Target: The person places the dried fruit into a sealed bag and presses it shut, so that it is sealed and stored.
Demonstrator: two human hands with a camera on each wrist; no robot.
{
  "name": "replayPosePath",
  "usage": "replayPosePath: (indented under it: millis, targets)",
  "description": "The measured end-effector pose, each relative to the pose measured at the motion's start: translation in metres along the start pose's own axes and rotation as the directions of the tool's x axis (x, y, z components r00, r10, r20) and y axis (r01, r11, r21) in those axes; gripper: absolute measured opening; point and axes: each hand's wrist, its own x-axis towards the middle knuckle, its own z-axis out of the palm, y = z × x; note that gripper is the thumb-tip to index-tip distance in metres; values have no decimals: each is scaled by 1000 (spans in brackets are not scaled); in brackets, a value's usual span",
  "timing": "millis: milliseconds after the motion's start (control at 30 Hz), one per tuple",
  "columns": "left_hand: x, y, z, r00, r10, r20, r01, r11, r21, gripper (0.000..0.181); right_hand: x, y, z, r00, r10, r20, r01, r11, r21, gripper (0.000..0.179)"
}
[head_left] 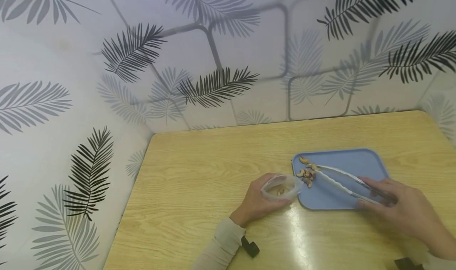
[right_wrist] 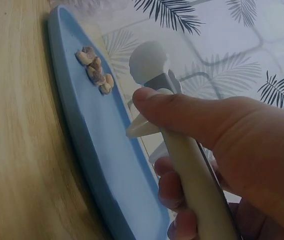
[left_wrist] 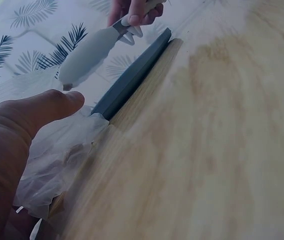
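Note:
My left hand (head_left: 258, 200) grips a clear plastic bag (head_left: 294, 186) at the left end of the blue tray (head_left: 356, 161), its mouth spread wide. Inside the bag lies a cashew (head_left: 280, 191). In the left wrist view the thumb (left_wrist: 46, 110) presses against the crinkled bag (left_wrist: 56, 160). My right hand (head_left: 409, 208) holds pale-tipped tongs (head_left: 335, 184) over the tray, thumb on one arm and fingers round the other. The tong tips are right at several cashews (head_left: 307, 174) heaped along the tray's left side. A small brown piece (left_wrist: 67, 87) shows at the tip in the left wrist view.
The tray lies on a light wood-grain table (head_left: 199, 175), towards its right side. Behind and to the left, the table meets walls (head_left: 249, 56) with a leaf pattern. Dark wrist straps (head_left: 251, 247) sit at the sleeves.

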Motion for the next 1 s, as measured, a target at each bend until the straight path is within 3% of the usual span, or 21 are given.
replayPosePath:
  millis: [300, 733, 1000]
  targets:
    - [0, -1, 0, 1000, 15, -6, -15, 1000, -4, 68, 1, -15, 3, 994, -108, -9, 108, 977, 184, 73]
    - [1, -1, 1, 997, 72, -16, -72, 997, 39, 68, 9, -38, 5, 982, -189, 17, 179, 954, 242, 72]
    - [-1, -4, 2, 999, 53, -12, -53, 999, -1, 66, 16, -45, 15, 966, -260, 7, 251, 937, 245, 74]
